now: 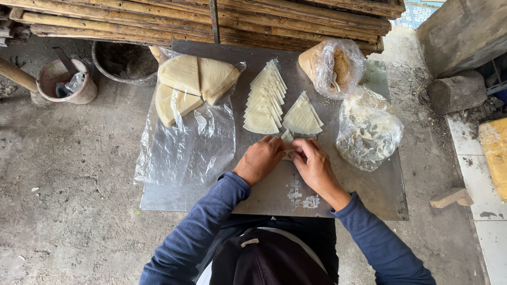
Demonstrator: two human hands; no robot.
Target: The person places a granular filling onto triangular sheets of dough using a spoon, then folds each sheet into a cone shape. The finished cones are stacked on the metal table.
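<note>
Left hand point(260, 158) and right hand point(316, 164) closed together, pinching one pale triangular wrapper point(288, 138) at mid-surface point(369, 200), just below the fanned wrapper stack point(265, 100). Advisable: edges aligned, corners pressed evenly, folds kept flat. Filling bags point(367, 132) near right hand.

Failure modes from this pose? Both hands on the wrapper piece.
1. Both hands, left hand and right hand, pinch one thin wrapper piece; it might tear.
2. The row of folded triangles lies just beyond the fingers; a slip could scatter it.
3. The filling bag sits open near the right hand, so it may spill.
</note>
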